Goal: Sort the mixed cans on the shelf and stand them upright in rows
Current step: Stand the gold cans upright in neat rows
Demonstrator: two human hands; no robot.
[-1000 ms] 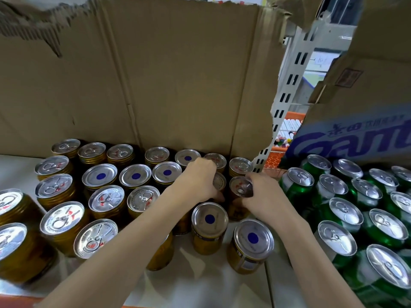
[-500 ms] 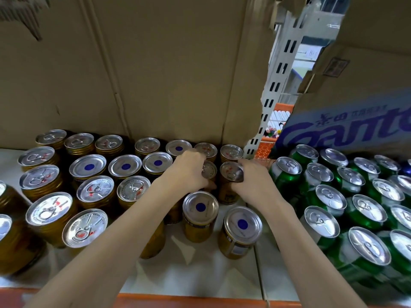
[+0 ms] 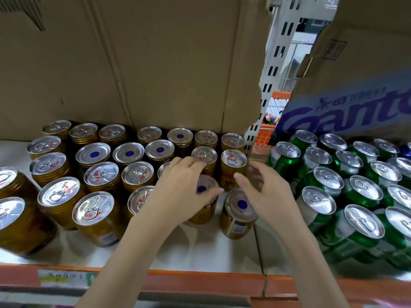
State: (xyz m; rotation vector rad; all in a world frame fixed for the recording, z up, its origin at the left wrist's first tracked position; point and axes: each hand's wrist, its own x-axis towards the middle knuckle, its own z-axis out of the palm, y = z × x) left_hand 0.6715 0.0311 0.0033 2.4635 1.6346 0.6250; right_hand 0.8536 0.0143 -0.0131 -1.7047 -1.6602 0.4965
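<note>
Standing upright, long axes vertical and lids facing up, the gold cans fill the white shelf. The left hand curls over a blue-dotted can, thumb at its rim; whether it grips, I cannot tell. The right hand hovers at 3 o'clock of it, fingers loosely spread, holding nothing. Green cans stand further toward 3 o'clock.

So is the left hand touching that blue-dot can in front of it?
Touching. The head view shows the left hand with its thumb lying across the top of the blue-dot can and the fingers over its far rim; no gap shows.
</note>
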